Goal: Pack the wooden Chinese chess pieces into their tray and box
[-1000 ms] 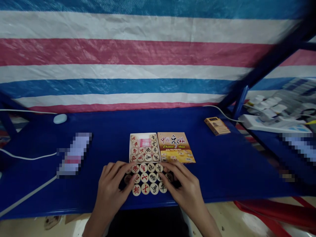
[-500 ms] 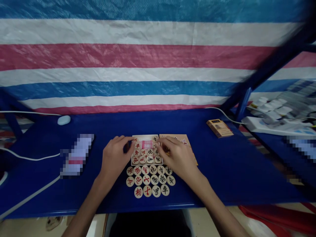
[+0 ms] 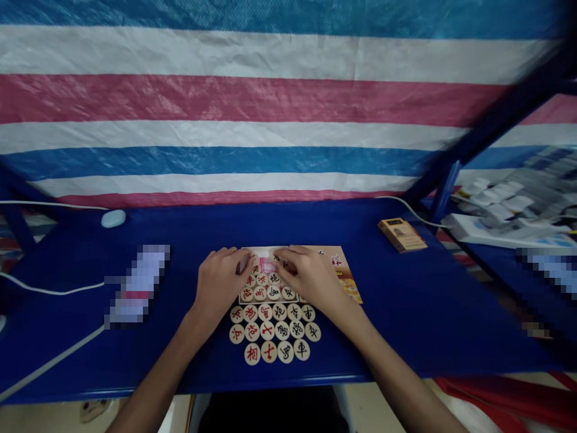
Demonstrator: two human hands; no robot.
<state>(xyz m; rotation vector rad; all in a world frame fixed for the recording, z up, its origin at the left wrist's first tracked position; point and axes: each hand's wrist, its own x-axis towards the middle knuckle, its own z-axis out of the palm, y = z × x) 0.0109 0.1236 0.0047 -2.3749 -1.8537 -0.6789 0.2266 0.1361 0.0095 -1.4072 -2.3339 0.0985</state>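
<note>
A shallow white box holds round wooden pieces with red characters on the left and black ones on the right. A pink mark shows on its floor between them. My left hand curls over the box's left edge, fingers bent at the upper left pieces; what its fingertips hold is hidden. Over the box's right part lies my right hand, its fingertips at the upper black pieces, their grip too small to tell. Below the box, loose pieces lie in rows. A printed tan lid is partly under my right hand.
The blue table bears a blurred-out phone and pale cable at left, a light blue oval object behind it, and a small tan box at the back right. A white power strip stands farther right.
My right hand has moved left, farther over the box. My left hand has shifted slightly right, its fingers now lower over the upper left pieces. The view has tilted a little.
</note>
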